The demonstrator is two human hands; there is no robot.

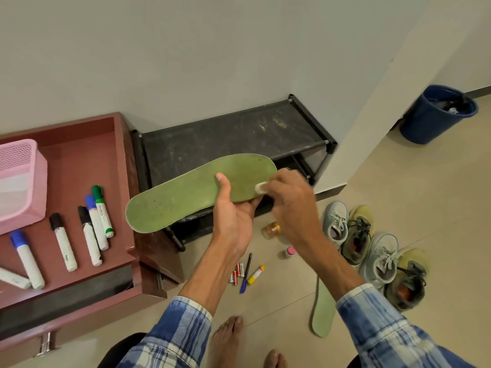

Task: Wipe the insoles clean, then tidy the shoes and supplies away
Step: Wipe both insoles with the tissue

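Floor [398, 181] of pale beige tile runs to a grey wall [186, 49] on the far side. Against that wall we see a low black shoe rack [225, 136]. Left of it a reddish-brown drawer [87, 155] stands open, with a pink mesh basket [18, 181] and several markers [93, 229] lying in it. A blue bin [435, 115] sits at the far right. On the floor to the right, two pairs of shoes [382, 258] stand in a row, pale grey and olive by turns, and a second insole [322, 312] lies flat beside them. Between the rack and our bare feet [228, 338] lie batteries [237, 273], a pen [245, 273], a yellow-capped stick [255, 274] and two small bottles [271, 229].

We hold the green insole [196, 192] in the air in front of the rack, with its left end over the drawer's corner. Our left grip [233, 216] is closed on it toward its right end, fingers beneath and thumb on top. Our right grip [289, 197] pinches a small white pad [261, 187], which touches the insole's right end.
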